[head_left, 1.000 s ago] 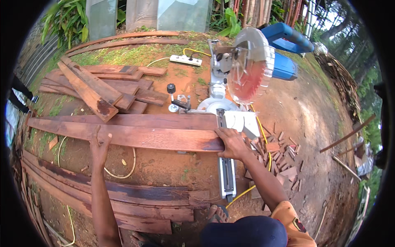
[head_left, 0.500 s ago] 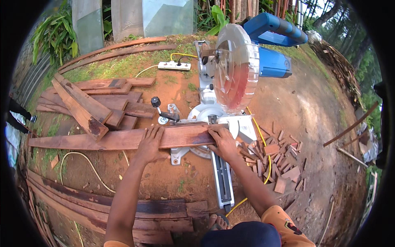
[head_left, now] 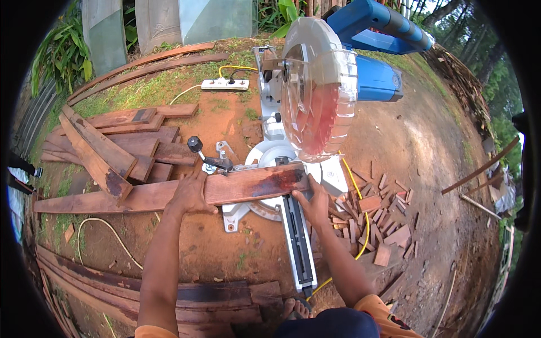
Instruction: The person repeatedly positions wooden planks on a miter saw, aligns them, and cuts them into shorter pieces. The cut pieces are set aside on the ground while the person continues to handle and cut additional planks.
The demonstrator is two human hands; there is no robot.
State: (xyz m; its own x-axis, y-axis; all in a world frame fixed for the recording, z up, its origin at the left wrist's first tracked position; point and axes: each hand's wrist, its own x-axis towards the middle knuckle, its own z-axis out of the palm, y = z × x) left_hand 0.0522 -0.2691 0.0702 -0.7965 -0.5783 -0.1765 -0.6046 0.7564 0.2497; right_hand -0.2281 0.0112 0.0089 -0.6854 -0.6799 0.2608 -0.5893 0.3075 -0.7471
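Note:
A long reddish-brown wooden board (head_left: 242, 185) lies across the base of a mitre saw (head_left: 369, 79), its right end marked by a dark stain. My left hand (head_left: 190, 194) grips the board left of the saw base, thumb along the near edge and fingers over the far side. At the right end, my right hand (head_left: 313, 198) holds the board with the thumb toward me; its other fingers are partly hidden behind the end. Raised above the board is the saw's clear blade guard (head_left: 321, 96), a red blade showing through it. A clamp with a black knob (head_left: 195, 144) stands behind the board.
Stacked planks (head_left: 112, 141) lie at the left, more planks (head_left: 214, 298) near my feet. Wood offcuts (head_left: 377, 219) are heaped right of the saw. A yellow cable (head_left: 366, 225) runs past them. A white power strip (head_left: 225, 84) sits on the ground behind.
My right hand has moved from the board's top to its right end, uncovering the dark stain. My left hand has shifted left along the board. The whole view has shifted slightly.

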